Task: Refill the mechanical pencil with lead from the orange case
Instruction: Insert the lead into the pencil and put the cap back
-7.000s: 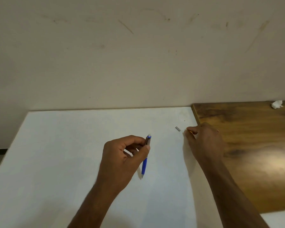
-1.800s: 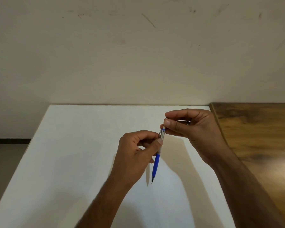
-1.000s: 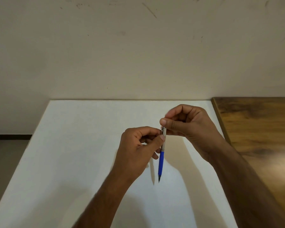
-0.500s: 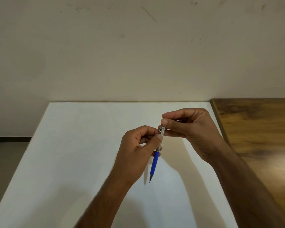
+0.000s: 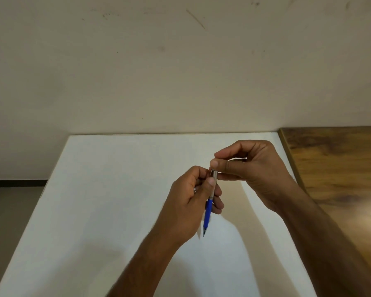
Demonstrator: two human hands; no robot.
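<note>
Above the white table, my left hand (image 5: 189, 202) grips a mechanical pencil (image 5: 208, 213) by its silver upper barrel. The pencil is nearly upright, its blue grip and tip pointing down. My right hand (image 5: 255, 174) is just above and to the right, thumb and forefinger pinching the pencil's top end. Whatever small part sits between those fingertips is hidden. The orange lead case is not in view.
The white table (image 5: 105, 200) ends at a left edge with floor beyond it, and a plain wall stands behind. A brown wooden table (image 5: 341, 168) adjoins it on the right.
Seven seconds ago my right hand was on the table next to a small grey piece; it has since come to the pencil's top. In the last second both hands barely shifted.
</note>
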